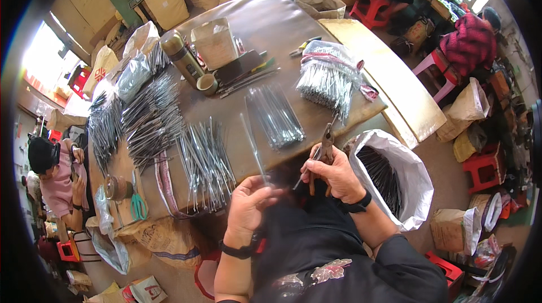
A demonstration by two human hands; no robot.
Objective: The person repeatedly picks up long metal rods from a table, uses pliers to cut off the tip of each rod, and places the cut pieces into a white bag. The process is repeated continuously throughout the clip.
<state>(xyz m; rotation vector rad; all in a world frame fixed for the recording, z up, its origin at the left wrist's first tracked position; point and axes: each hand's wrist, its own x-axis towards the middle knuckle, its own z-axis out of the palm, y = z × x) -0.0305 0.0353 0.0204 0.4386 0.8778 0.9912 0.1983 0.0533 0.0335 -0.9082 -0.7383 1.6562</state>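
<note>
My right hand [334,174] is closed around a pair of pliers [327,144], their jaws pointing up and away from me. A short thin piece pokes out below its fingertips; I cannot make out what it is. My left hand [250,204] pinches the near end of a thin metal rod [252,145], blurred by motion, which slants up over the table. Just beyond the hands lies a small bundle of metal rods [275,117]. A looser pile of rods [206,162] lies left of my left hand, its near ends at the table edge.
Bigger rod piles [149,114] cover the table's left side. A plastic-wrapped rod bundle [327,80] lies far right. A thermos [180,55], a cup [207,83] and teal scissors [138,207] stand or lie around. A white sack [415,184] with dark rods is beside my right arm. Co-workers sit nearby.
</note>
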